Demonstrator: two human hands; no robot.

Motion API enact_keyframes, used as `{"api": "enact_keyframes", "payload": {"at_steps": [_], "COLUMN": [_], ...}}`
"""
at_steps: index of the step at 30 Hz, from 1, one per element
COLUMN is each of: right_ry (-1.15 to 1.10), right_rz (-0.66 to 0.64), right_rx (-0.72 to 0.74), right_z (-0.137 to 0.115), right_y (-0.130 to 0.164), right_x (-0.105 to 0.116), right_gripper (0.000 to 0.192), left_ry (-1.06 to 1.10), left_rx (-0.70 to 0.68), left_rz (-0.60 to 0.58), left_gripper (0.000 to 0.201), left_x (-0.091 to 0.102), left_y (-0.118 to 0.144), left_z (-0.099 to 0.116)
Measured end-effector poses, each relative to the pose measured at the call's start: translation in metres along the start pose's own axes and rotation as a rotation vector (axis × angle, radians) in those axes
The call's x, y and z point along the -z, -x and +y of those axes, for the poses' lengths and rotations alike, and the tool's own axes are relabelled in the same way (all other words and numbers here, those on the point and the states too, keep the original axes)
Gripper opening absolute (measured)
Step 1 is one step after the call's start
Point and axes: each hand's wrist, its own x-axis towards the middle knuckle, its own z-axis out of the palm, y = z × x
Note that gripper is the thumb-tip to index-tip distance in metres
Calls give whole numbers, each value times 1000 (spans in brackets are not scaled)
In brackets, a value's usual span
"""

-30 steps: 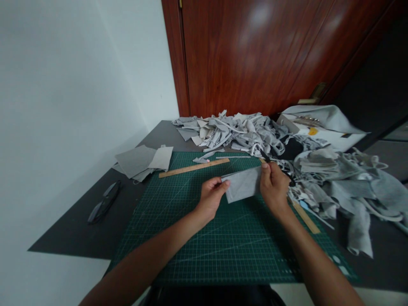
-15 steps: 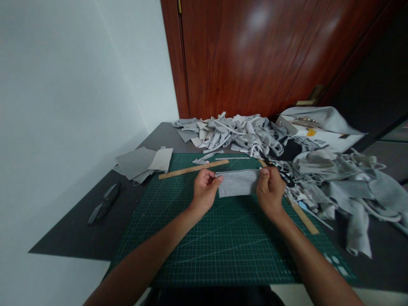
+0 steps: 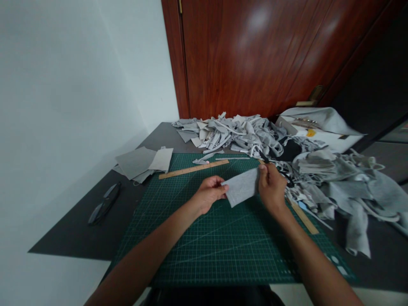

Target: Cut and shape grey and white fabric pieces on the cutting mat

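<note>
One reddish-brown wooden door (image 3: 242,59) stands behind the workstation. Below it, a dark grey tabletop (image 3: 73,238) carries a green gridded cutting mat (image 3: 216,250), aligned toward the worker. A long heap of grey and off-white fabric scraps (image 3: 229,131) lies along the far side of the tabletop, beyond the mat. On the right, a looser pile of grey knit offcuts (image 3: 353,191) extends over the tabletop; a white box (image 3: 331,140) with a yellow mark sits behind it. On the left, several flat cut fabric panels (image 3: 135,163) overlap, their near corner reaching the mat. One wooden ruler (image 3: 194,169) lies slantwise on the mat's far left part; a second wooden ruler (image 3: 304,217) lies at the right, partly covered.

Left hand (image 3: 208,195): thumb and fingers pinch the left end of a rectangular grey fabric piece (image 3: 244,187). Right hand (image 3: 272,187): thumb pressed at the upper right corner, fingers curled behind, gripping the same piece. The piece is held over the mat between both hands, tilted, right end higher. Black-framed eyeglasses (image 3: 108,204) rest on the tabletop, left of the mat.
</note>
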Motion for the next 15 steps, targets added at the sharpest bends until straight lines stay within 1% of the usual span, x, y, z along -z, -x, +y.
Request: {"api": "enact_keyframes", "payload": {"at_steps": [3, 7, 9, 10, 12, 15], "right_ry": [-10, -38, -47, -51, -64, -90], "right_rz": [-55, -178, -240, -269, -317, -347], "right_rx": [84, 299, 403, 440, 491, 529], "right_z": [6, 5, 2, 0, -5, -13], "right_y": [-1, 2, 4, 5, 7, 10], "right_x": [0, 2, 3, 3, 2, 0], "right_gripper": [37, 33, 32, 32, 33, 37], "left_ry": [-67, -135, -179, -206, -263, -348], "left_rx": [103, 187, 241, 269, 312, 314], "left_rz": [-123, -344, -450, -483, -502, -470], "left_gripper": [57, 66, 67, 65, 64, 69], "left_x": [5, 10, 11, 11, 9, 5], "left_y": [-1, 1, 3, 5, 7, 11], "left_z": [-2, 2, 6, 8, 10, 7]}}
